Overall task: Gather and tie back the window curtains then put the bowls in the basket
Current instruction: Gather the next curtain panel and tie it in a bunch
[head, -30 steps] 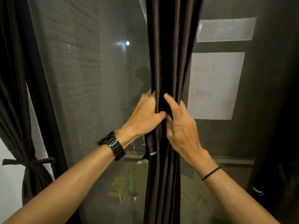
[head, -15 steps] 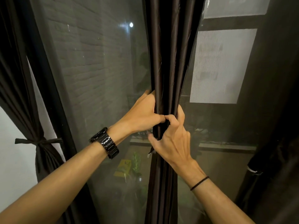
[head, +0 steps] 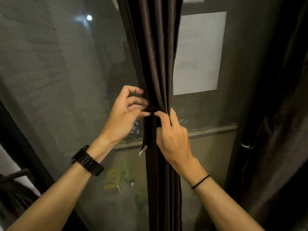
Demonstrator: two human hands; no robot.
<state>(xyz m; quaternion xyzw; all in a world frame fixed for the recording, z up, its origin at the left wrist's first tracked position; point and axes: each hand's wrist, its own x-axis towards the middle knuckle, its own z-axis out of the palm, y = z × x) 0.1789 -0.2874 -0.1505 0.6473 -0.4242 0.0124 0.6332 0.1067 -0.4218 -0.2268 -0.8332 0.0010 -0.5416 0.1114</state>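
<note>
The dark brown satin curtain [head: 158, 64] hangs bunched into one narrow column in the middle of the window, right in front of the grey mesh-screened pane [head: 66, 80]. The person's right hand [head: 171, 135] is wrapped round the bundle from the right, fingers curled behind the folds and the thumb pressed across the front. The left hand [head: 125, 114] sits just beside it, fingers bent, pinching a narrow matching fabric tie strip [head: 148, 130] where it meets the gathered cloth. The strip's loose end dangles below the hands along the curtain's left edge and ends in a small white tag [head: 143, 150]. A black link-band wristwatch [head: 87, 161] is on the left wrist, a thin black elastic band [head: 200, 181] on the right. In the lower left corner another dark curtain [head: 13, 194] looks tied with a band, and more dark drapery [head: 275, 147] hangs at the right.
</note>
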